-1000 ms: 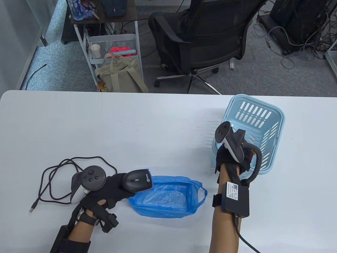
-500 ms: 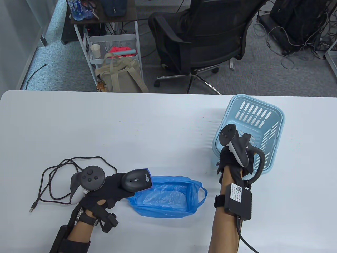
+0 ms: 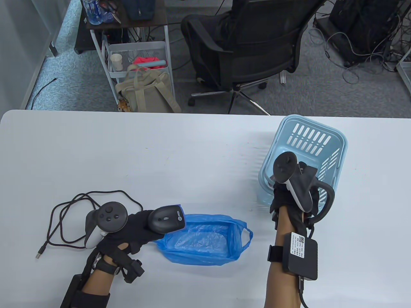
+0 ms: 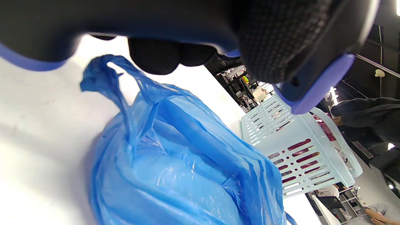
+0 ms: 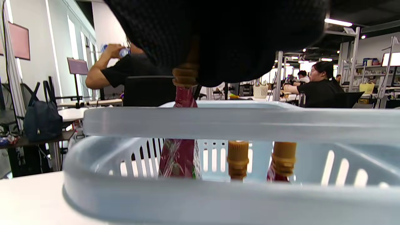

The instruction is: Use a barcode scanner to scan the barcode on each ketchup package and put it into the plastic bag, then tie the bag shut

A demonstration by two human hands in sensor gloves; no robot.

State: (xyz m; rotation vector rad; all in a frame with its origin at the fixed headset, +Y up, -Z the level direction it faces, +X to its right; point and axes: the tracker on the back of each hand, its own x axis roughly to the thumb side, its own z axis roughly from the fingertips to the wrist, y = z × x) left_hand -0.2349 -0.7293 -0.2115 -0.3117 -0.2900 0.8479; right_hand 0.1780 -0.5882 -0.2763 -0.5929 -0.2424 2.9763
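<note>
My left hand (image 3: 135,227) grips a dark barcode scanner (image 3: 167,219) just left of the open blue plastic bag (image 3: 205,240), which lies flat on the white table. The left wrist view shows the scanner (image 4: 312,62) above the bag (image 4: 175,162). At the near rim of the light blue basket (image 3: 305,150), my right hand (image 3: 285,197) is seen. In the right wrist view that hand (image 5: 218,40) pinches a red ketchup package (image 5: 178,156) by its tan cap, the pouch hanging into the basket (image 5: 218,122). Two more capped packages (image 5: 237,159) stand inside.
The scanner's black cable (image 3: 70,208) loops on the table left of my left hand. A black office chair (image 3: 250,41) and a wire cart (image 3: 138,61) stand on the floor beyond the table's far edge. A person sits at a desk in the background (image 5: 322,84).
My right hand has drawn back toward me and to the right over the basket's near rim. The left hand, scanner and bag have stayed put.
</note>
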